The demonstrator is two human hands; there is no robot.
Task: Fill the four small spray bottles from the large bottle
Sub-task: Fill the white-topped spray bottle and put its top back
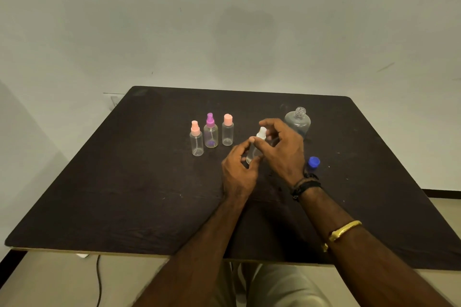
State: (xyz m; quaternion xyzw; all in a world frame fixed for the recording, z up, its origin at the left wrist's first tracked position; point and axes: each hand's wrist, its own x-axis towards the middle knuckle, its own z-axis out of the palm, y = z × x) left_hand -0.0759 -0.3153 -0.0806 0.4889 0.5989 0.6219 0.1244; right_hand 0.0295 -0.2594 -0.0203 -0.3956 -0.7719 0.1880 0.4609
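Three small clear spray bottles stand in a row on the dark table (124, 182): one with a pink top (196, 141), one with a purple top (210, 133), one with a pink cap (227, 132). A fourth small bottle with a white spray top (260, 135) is held tilted between my hands. My left hand (238, 172) grips its clear body. My right hand (283, 151) pinches the white top. Behind my right hand stands the large clear bottle (298, 121), its neck uncapped. Its blue cap (313, 162) lies on the table to the right of my right wrist.
The table's near edge runs just above my lap. A black cable (99, 279) hangs below the front left edge. A plain wall rises behind the table.
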